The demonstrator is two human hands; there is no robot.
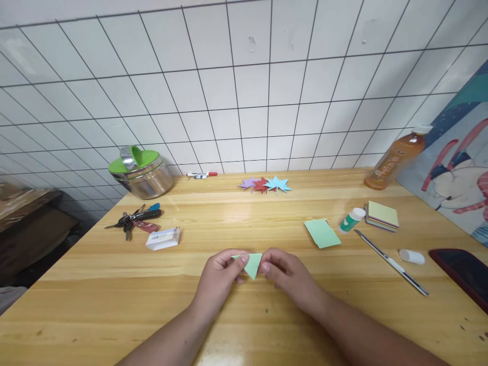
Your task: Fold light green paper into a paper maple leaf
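From the green paper triangle [254, 265], the wooden table [229, 223] runs back to its far edge at the tiled wall [247, 122], wood grain showing up to the paper maple leaves [261, 185] directly beyond. Left of the triangle, the small white carton [163, 238] and then the keys [131, 219] lie toward the table's slanting left edge. Right of it come the green paper square [322, 234], the glue stick [351, 220], the utility knife [392, 263] and, farthest, the smartphone [463, 272]. The triangle is between the hands, one point toward the person: the left hand [219, 274] pinches it between thumb and fingers; the right hand [287, 274] curls narrowly at its right side, whether gripping I cannot tell.
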